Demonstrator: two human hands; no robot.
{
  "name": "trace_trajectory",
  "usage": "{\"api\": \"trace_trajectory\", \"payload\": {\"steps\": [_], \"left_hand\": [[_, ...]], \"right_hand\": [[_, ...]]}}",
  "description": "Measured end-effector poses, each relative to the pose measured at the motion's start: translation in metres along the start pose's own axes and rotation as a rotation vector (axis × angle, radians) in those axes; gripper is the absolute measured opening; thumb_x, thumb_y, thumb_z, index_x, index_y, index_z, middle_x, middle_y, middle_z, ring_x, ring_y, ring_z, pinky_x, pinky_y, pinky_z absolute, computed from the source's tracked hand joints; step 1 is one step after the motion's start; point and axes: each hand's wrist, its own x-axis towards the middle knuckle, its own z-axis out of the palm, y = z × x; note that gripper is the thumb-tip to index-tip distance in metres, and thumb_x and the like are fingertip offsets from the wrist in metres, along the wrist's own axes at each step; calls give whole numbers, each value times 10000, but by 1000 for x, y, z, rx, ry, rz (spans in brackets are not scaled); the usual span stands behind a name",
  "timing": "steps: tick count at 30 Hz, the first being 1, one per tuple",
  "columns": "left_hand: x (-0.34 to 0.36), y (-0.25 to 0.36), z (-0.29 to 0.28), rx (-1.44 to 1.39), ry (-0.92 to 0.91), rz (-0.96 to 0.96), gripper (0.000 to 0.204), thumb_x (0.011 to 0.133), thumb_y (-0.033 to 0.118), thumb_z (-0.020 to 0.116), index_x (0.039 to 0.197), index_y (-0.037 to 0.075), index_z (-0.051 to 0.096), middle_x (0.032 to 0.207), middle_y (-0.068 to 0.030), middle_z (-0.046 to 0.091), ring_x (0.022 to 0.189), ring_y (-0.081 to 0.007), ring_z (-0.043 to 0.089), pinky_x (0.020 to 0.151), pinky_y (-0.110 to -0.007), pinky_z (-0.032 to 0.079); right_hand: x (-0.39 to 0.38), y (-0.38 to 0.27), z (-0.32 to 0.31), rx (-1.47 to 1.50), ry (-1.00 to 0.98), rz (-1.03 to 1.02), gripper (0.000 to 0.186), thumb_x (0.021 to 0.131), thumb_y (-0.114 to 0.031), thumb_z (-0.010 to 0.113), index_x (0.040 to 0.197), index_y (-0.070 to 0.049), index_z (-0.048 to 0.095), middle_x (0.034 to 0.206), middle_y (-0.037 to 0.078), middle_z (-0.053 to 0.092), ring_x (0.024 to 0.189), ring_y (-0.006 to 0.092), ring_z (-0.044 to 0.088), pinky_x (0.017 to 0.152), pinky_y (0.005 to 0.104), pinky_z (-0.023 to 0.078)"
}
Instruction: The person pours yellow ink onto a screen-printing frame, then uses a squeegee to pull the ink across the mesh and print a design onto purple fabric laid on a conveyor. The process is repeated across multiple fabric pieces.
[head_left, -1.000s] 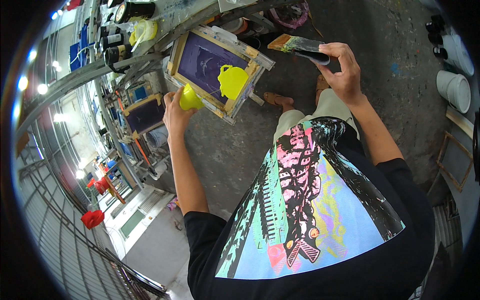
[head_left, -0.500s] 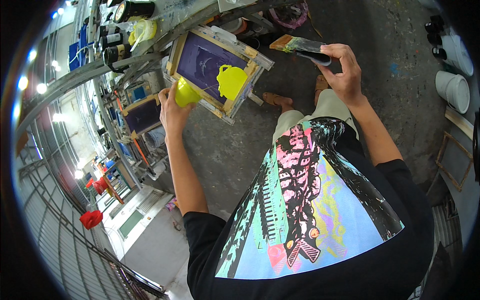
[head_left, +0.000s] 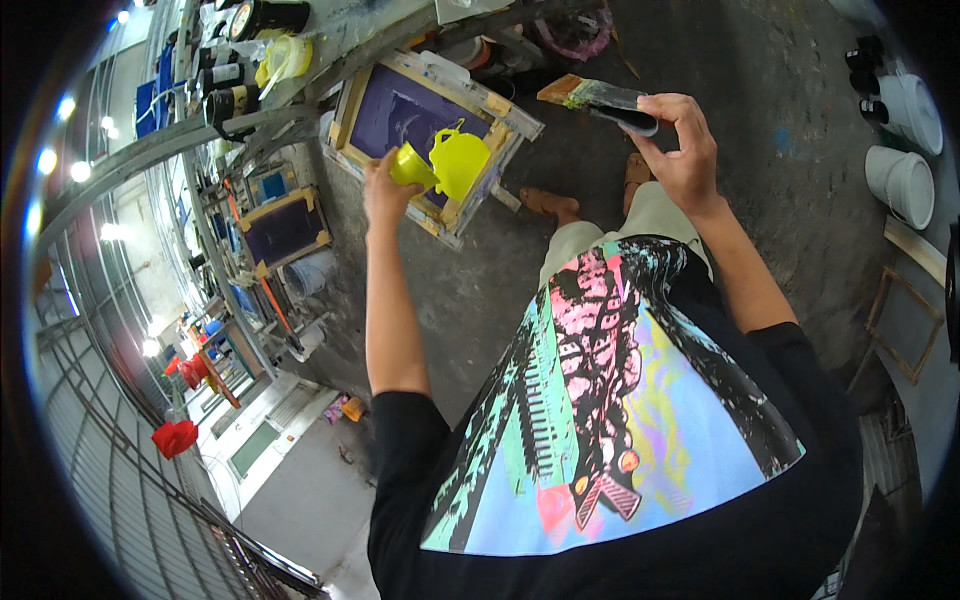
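Note:
My left hand (head_left: 385,190) is closed around a small cup (head_left: 412,168) coated in bright yellow ink, tilted over a screen-printing frame (head_left: 349,112). A thick pool of yellow ink (head_left: 462,166) lies on the right part of its dark purple mesh (head_left: 385,108), close to the cup's mouth. To the right, my right hand (head_left: 688,150) pinches a paint-stained squeegee (head_left: 598,96) between thumb and fingers. The squeegee is up in the air, apart from the frame, with orange and green smears toward its far end.
Ink jars (head_left: 232,104) and a yellow-smeared tub (head_left: 288,57) stand on the rack at upper left. A second screen (head_left: 285,232) sits left of my left arm. White buckets (head_left: 900,185) and a bare wooden frame (head_left: 903,325) are along the right side.
My left hand has moved right with the cup, from the frame's left edge to over the mesh beside the yellow ink. My right hand holds the squeegee almost where it was.

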Motion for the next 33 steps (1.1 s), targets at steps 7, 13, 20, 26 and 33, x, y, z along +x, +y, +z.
{"api": "trace_trajectory", "payload": {"steps": [7,13,20,26,33], "left_hand": [[-16,-31,54,-224,200,-19,934,607,100,930,1471,174,582,1431,-163,549,1331,-380,549,1102,-463,478],[-44,-47,35,-187,237,42,893,670,72,902,1485,163,550,1467,-119,519,1334,-362,558,1074,-479,507],[-59,-56,22,-185,267,70,878,683,76,887,1488,165,548,1462,-116,527,1333,-359,557,1074,-477,505],[-57,-60,22,-207,287,99,881,690,126,896,1496,149,539,1451,-124,530,1321,-363,563,1077,-480,497],[-39,-87,74,-452,194,-199,919,659,176,941,1491,120,555,1417,-179,572,1302,-377,578,1093,-480,481]], "right_hand": [[-7,7,-9,-26,2,65,402,775,49,839,1114,-62,656,1094,101,694,993,291,679,771,355,592],[-8,6,-8,-21,-30,77,407,779,57,834,1125,-59,654,1098,93,695,980,277,676,762,355,593],[4,-3,9,46,-65,29,415,777,66,829,1136,-56,660,1105,75,695,950,256,659,729,345,587],[4,-3,14,53,-63,18,398,791,53,827,1135,-59,662,1092,69,691,931,250,652,716,338,566],[2,-11,7,31,-85,19,386,797,42,829,1131,-56,662,1070,78,689,929,262,661,724,351,577]]}}
